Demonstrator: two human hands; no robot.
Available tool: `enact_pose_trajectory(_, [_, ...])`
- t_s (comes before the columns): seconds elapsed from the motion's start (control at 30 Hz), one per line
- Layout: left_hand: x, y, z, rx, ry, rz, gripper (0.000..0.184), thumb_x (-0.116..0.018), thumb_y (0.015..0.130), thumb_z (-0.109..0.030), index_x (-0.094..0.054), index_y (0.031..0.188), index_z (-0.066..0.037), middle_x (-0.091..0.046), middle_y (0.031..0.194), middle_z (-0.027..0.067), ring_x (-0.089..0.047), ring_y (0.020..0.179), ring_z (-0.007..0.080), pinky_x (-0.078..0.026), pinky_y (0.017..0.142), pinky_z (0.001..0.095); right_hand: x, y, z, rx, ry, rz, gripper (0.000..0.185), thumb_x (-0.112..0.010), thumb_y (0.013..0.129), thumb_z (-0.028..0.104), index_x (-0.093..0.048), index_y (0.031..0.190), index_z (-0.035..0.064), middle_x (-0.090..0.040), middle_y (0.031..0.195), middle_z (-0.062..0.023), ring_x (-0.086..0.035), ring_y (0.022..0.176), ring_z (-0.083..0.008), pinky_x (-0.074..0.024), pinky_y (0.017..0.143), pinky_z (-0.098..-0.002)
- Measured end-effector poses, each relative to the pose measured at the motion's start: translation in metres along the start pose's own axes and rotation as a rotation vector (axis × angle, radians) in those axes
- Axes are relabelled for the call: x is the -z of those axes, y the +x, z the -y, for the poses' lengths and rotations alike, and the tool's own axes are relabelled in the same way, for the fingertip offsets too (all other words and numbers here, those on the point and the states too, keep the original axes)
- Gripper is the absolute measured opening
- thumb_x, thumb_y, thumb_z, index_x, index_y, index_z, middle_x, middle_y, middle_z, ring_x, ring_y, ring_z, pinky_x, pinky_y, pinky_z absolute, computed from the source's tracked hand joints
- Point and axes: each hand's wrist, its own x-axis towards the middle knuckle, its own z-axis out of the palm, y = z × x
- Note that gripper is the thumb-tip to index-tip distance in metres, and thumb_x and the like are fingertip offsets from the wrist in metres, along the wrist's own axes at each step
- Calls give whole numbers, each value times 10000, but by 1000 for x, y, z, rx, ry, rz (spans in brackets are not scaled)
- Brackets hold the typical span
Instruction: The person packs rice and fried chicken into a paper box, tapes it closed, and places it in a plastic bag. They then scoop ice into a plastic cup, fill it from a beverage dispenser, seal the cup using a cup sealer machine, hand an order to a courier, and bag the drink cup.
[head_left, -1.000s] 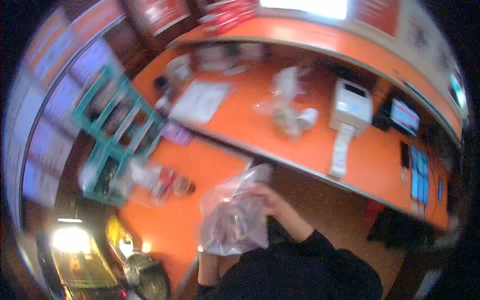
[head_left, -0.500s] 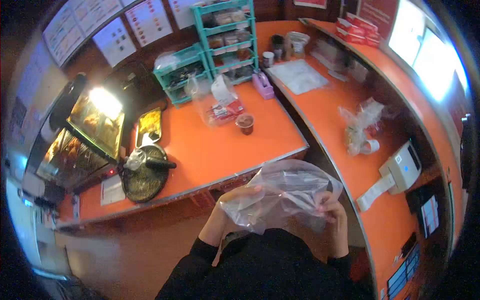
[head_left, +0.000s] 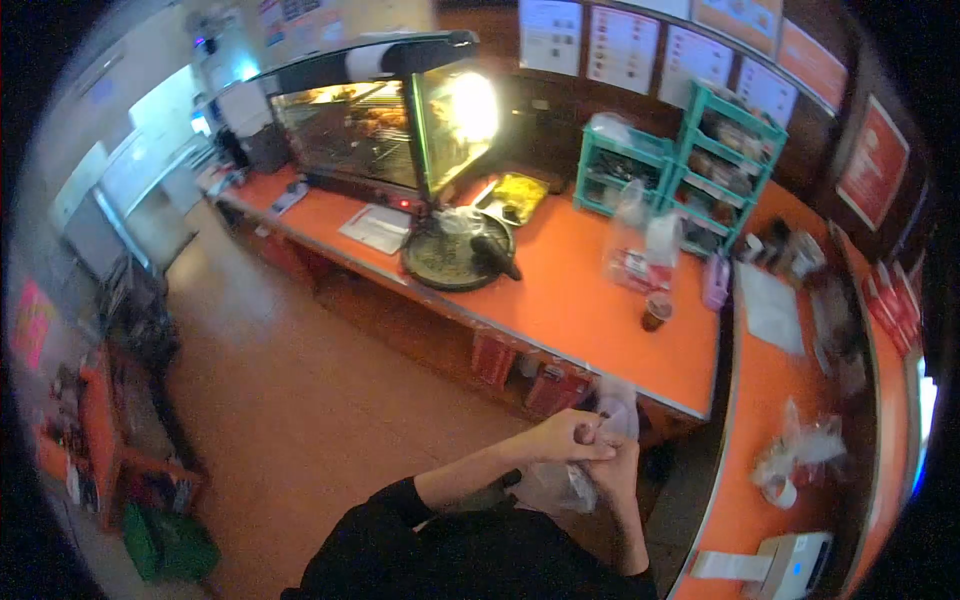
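My left hand [head_left: 565, 437] and my right hand [head_left: 617, 462] are together in front of my body, beside the counter's front edge. Both are closed on a clear plastic bag [head_left: 568, 487]. Part of the bag hangs below the hands and part sticks up above them. Whether anything is inside the bag is too blurred to tell. On the orange counter [head_left: 570, 300] beyond, a small cup of brown contents [head_left: 656, 312] stands near a clear bag with red and white packages [head_left: 642, 265].
A lit glass food warmer [head_left: 350, 135] stands behind a round black tray [head_left: 457, 250] and a yellow-filled tray [head_left: 517, 195]. Teal shelves [head_left: 715, 170] hold packets. A purple tape dispenser [head_left: 716, 280] is beside them. A white printer [head_left: 795, 566] sits on the right counter.
The view has swung left, bringing the whole warmer and the floor into sight. My hands, earlier apart with the bag spread between them, have come together and bunched it.
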Motion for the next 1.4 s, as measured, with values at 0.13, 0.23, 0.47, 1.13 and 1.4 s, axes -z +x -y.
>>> enact_pose_trajectory(0.13, [74, -53, 4, -12, 154, -264, 280, -736, 699, -244, -559, 696, -26, -489, 586, 42, -497, 555, 146, -388, 496, 283, 17, 31, 20, 149, -323, 264, 216, -752, 679, 184, -633, 640, 8, -592, 586, -23, -520, 569, -96, -421, 525, -302])
enact_pose_trajectory(0.23, [152, -94, -36, 126, 587, -830, 260, -639, 692, -57, -545, 933, -38, -474, 578, 101, -552, 574, 244, -453, 538, 340, 86, 66, 34, 33, -673, -377, 194, -704, 711, 139, -630, 809, -11, -624, 709, -71, -578, 682, -155, -459, 602, -296])
enact_pose_trajectory(0.47, [169, -60, 25, -110, 552, -713, 355, -619, 778, -120, -553, 1118, -40, -611, 838, 210, -626, 785, 327, -506, 732, 399, -91, 137, -44, 174, 338, -87, 457, -649, 806, 140, -434, 1178, -16, -572, 980, -109, -562, 852, -230, -458, 797, -346])
enact_pose_trajectory(1.13, [505, -226, 118, 82, 1195, -1111, 284, -612, 789, -105, -561, 1051, -8, -552, 910, 142, -574, 795, 323, -486, 730, 361, -359, 360, 181, 865, -930, 51, 528, -725, 628, 157, -532, 1115, 96, -543, 995, -108, -595, 927, -303, -507, 778, -403])
enact_pose_trajectory(1.4, [666, -220, 212, 149, 481, -1457, 338, -573, 802, -82, -539, 1131, -10, -590, 1034, 139, -609, 846, 298, -503, 688, 366, -410, 503, 297, 1110, -293, 194, 322, -633, 833, 158, -576, 1137, 68, -575, 1040, -110, -537, 996, -282, -454, 811, -378])
